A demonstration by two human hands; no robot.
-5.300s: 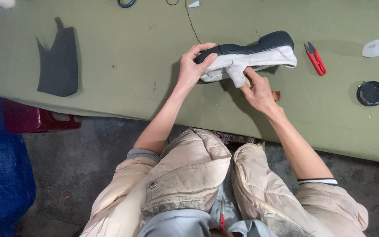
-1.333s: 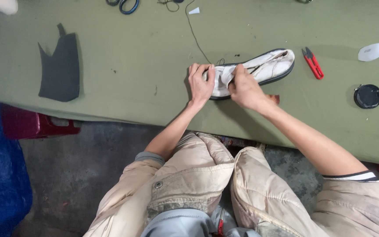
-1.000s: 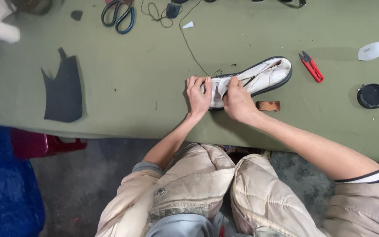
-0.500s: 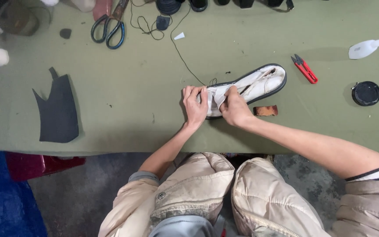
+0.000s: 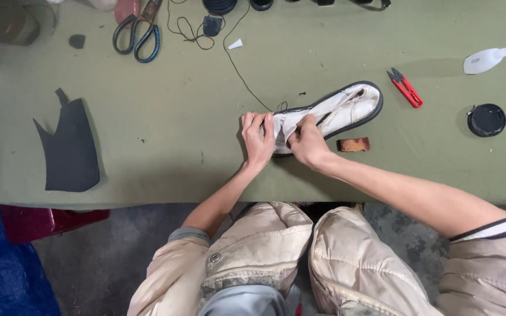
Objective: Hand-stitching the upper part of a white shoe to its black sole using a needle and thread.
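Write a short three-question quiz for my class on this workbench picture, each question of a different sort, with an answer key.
1. True or false: both hands rest on the white shoe upper lying on the green table.
2. Multiple choice: which tool lies just beyond the toe end of the shoe upper? A) red thread snips B) a hammer C) a paintbrush
3. Fill in: the dark cut piece of material lies to the person's ____ side.

Key
1. True: the left hand and right hand grip its near end.
2. A
3. left
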